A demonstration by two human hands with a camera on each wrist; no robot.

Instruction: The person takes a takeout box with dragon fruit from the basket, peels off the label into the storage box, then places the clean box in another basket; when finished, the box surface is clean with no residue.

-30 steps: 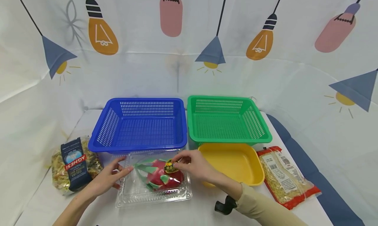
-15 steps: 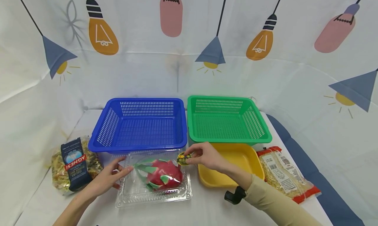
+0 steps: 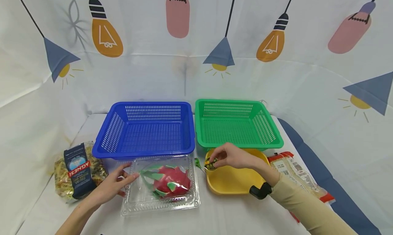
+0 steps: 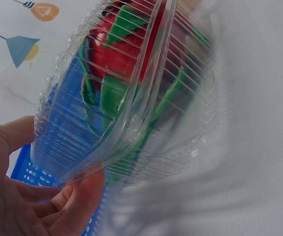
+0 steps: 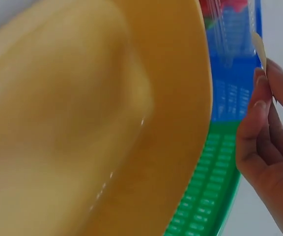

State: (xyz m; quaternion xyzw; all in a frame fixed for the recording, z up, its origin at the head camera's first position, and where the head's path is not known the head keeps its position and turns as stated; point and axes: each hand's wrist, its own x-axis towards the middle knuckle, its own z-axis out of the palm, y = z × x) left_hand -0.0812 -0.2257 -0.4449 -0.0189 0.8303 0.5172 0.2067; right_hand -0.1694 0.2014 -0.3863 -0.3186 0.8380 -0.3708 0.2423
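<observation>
A clear plastic clamshell box (image 3: 161, 201) lies on the table with a red dragon fruit (image 3: 172, 181) inside, its scales green. My left hand (image 3: 115, 184) holds the box's left side, thumb on one face and fingers on the other, as the left wrist view shows. Over the left rim of the yellow basin (image 3: 239, 182), my right hand (image 3: 233, 156) pinches a round black-and-yellow sticker (image 3: 210, 164) between thumb and fingertips. In the right wrist view the sticker (image 5: 260, 49) appears edge-on.
A blue basket (image 3: 150, 153) and a green basket (image 3: 242, 144) stand behind. A bag of Agnesi pasta (image 3: 79, 172) lies at left. On the right, a red-edged food bag (image 3: 294, 170) is partly behind my sleeve. A small green object (image 3: 197, 162) shows beside the box.
My right hand has peeled the sticker off the box over the dragon fruit and carried it right, to the yellow basin. The small green object has come into sight. My left hand stays put.
</observation>
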